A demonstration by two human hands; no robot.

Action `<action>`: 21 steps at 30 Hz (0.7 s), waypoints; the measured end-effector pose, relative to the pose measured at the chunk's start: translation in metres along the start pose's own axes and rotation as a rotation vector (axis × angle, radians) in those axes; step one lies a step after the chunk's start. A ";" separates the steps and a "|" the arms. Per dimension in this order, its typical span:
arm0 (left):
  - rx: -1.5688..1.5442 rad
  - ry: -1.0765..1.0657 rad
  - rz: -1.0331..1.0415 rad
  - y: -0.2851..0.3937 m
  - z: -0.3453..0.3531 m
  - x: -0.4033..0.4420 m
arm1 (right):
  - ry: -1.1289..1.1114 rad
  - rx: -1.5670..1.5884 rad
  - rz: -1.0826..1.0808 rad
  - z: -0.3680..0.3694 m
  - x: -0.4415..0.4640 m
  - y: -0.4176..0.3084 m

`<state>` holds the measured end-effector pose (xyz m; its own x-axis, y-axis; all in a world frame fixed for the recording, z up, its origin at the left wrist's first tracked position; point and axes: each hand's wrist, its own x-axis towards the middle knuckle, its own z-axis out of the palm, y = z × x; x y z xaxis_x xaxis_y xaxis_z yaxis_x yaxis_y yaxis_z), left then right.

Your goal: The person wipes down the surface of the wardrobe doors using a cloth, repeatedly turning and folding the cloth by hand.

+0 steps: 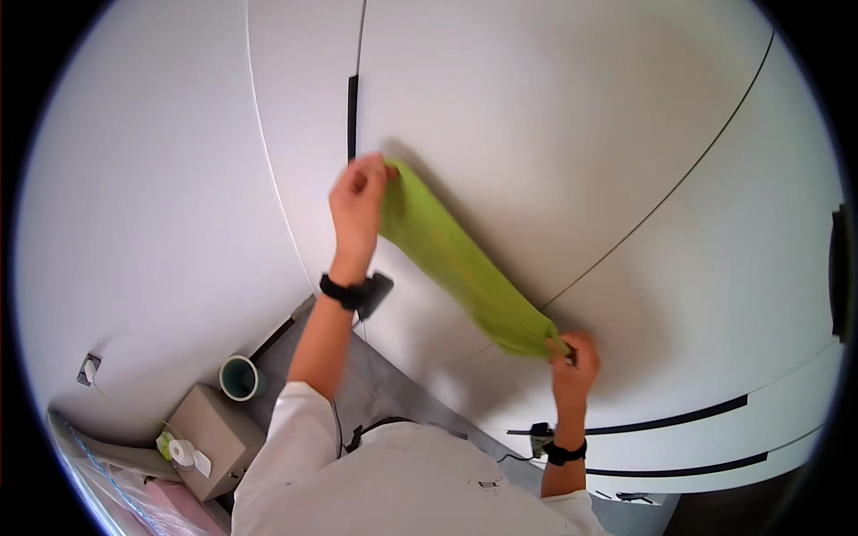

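A lime-green cloth [456, 259] is stretched between my two hands, slanting from upper left to lower right in front of white panels. My left hand [359, 201] pinches its upper corner, near a vertical black handle strip [352, 116]. Lower down and to the right, my right hand [574, 364] grips the other end, its fingers bunched on the fabric. Dark wristbands with devices are strapped to both wrists. Whether the cloth touches the white panel [572, 134] behind it I cannot tell.
Long black handle strips [670, 418] run along drawer fronts at lower right. At lower left stand a beige bedside cabinet [210, 438] with a white roll [181, 453] on it, a bin [239, 378] and a plastic-covered bed [134, 482]. A plug [88, 370] sits in the left wall.
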<state>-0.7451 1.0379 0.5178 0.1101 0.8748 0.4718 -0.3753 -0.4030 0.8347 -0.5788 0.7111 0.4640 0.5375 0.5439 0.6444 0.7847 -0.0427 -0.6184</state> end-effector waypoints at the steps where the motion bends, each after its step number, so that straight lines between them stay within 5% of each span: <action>1: -0.060 0.072 0.090 0.014 0.007 0.022 | -0.030 0.110 -0.004 0.017 0.008 -0.005; 5: 0.403 0.214 0.525 0.034 0.012 0.092 | -0.090 0.379 0.097 0.070 0.041 -0.027; 10: 0.675 0.337 0.731 0.005 -0.016 0.136 | -0.014 0.133 -0.157 0.104 0.059 -0.050; 14: 0.397 0.326 0.579 -0.002 -0.035 0.140 | -0.017 0.025 -0.281 0.109 0.060 -0.051; 17: 0.637 0.386 0.694 -0.003 -0.034 0.136 | -0.046 0.007 -0.208 0.110 0.051 -0.047; 21: 0.573 0.090 0.723 -0.001 -0.002 0.082 | 0.086 -0.024 -0.091 0.106 0.016 -0.025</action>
<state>-0.7378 1.1111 0.5551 -0.0550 0.3664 0.9288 0.1899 -0.9094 0.3700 -0.6220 0.8097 0.4424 0.4877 0.4722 0.7343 0.8380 -0.0174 -0.5454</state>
